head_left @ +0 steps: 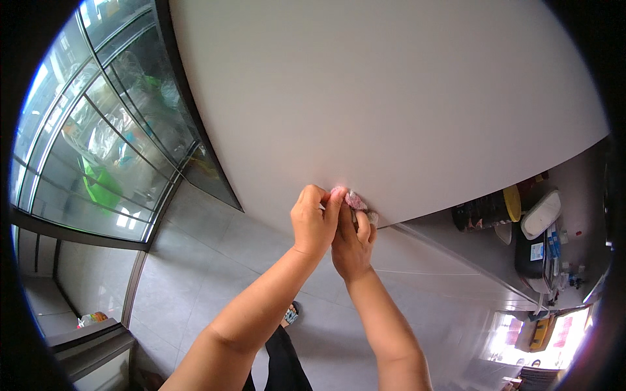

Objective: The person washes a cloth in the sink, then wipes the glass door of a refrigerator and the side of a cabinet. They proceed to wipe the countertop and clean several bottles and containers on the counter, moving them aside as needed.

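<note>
My left hand (313,220) is closed, its thumb and fingertips pinching at a small crumpled pink-and-white cloth-like thing (355,201). Close against it, my right hand (353,246) curls its fingers round the same thing, whose greyish part shows beyond those fingers. Much of the thing is hidden by both hands, so its exact kind is unclear. Both hands meet at the near edge of a large smooth pale panel (391,98). A faint pink tint shows on the panel just beyond the fingertips.
To the left stands a dark-framed glass door (130,228), with plastic bags (124,130) behind the glass. On the right, a shelf holds a yellow-rimmed dark container (489,208) and a white lidded box (541,215). Grey tiled floor (195,260) lies below, with my sandalled foot (292,313).
</note>
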{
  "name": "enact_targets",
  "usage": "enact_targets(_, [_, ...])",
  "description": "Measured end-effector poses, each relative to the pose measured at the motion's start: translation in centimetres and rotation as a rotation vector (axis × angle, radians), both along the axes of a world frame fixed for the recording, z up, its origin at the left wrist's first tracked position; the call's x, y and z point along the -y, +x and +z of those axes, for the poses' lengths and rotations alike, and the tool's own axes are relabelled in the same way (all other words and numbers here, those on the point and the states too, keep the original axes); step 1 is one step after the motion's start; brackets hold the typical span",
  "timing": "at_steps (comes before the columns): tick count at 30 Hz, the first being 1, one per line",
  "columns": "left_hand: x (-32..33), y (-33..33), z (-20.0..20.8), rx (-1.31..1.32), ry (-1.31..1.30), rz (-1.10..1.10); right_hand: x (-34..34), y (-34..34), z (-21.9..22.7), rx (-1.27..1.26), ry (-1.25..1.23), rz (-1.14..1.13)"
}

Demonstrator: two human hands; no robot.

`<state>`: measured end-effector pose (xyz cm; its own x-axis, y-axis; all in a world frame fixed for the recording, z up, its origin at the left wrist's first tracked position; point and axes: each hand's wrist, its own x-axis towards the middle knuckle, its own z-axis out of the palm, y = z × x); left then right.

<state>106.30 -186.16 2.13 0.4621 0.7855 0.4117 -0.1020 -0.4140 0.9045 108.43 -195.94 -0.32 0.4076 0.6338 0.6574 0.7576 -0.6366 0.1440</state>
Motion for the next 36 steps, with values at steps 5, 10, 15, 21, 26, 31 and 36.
enact_targets(5, [-1.2, 0.6, 1.4, 0.069, 0.096, 0.007, -0.8, 0.8, 1.7, 0.075, 0.073, 0.057])
enact_targets(10, [-1.3, -1.7, -1.7, -0.276, -0.267, -0.255, 2.1, -0.2, -0.5, 0.003, -0.031, 0.14])
enact_targets(15, [-1.1, -6.6, -3.6, 0.058, -0.825, -0.416, 1.9, -1.2, 3.5, 0.108, 0.049, 0.151])
enact_targets(21, [-0.9, -10.4, -6.3, -0.09, -0.865, -0.373, 1.2, 0.1, 0.0, 0.191, -0.175, 0.061])
enact_targets(26, [-1.7, -15.4, -8.9, -0.129, -0.929, -0.301, 0.1, -0.3, 0.0, 0.141, -0.133, -0.022])
enact_targets(31, [-2.5, -16.4, -10.2, -0.214, -0.82, -0.268, -0.4, -0.6, 0.0, 0.175, -0.1, -0.042])
enact_targets(36, [-5.1, -14.6, -7.7, -0.24, -0.625, -0.392, -1.1, 0.4, 3.5, 0.263, -0.039, 0.025])
